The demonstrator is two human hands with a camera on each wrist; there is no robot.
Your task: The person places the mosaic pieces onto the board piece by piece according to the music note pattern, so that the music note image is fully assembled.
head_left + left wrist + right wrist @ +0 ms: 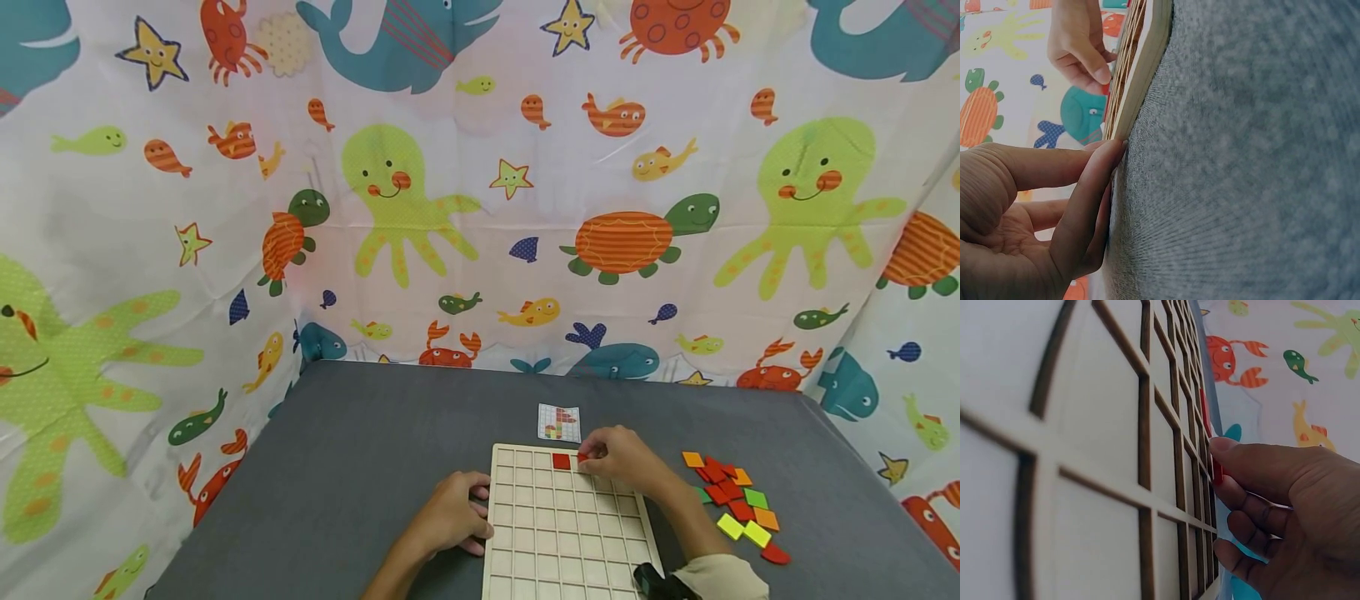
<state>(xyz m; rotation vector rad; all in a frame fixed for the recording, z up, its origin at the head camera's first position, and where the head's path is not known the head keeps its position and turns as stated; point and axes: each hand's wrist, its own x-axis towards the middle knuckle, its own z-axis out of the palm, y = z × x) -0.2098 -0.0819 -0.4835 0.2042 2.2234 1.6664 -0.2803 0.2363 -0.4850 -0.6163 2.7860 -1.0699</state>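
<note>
A light wooden grid board (pixel 551 533) lies flat on the grey table. One red square tile (pixel 561 461) sits in a cell of its top row. My left hand (pixel 456 510) holds the board's left edge; in the left wrist view the bent fingers (pixel 1088 206) touch its rim. Over the top row, my right hand (pixel 621 457) pinches another red tile (pixel 1217 470) between thumb and fingertips, just right of the placed one. In the right wrist view the tile is edge-on at the board's surface, and whether it is seated in a cell cannot be told.
Right of the board lies a loose pile of red, orange, green and yellow tiles (pixel 731 492), with a rounded red piece (pixel 776 554) nearest me. A small printed pattern card (pixel 558 422) lies beyond the board's top edge. A sea-animal curtain (pixel 480 183) surrounds the table.
</note>
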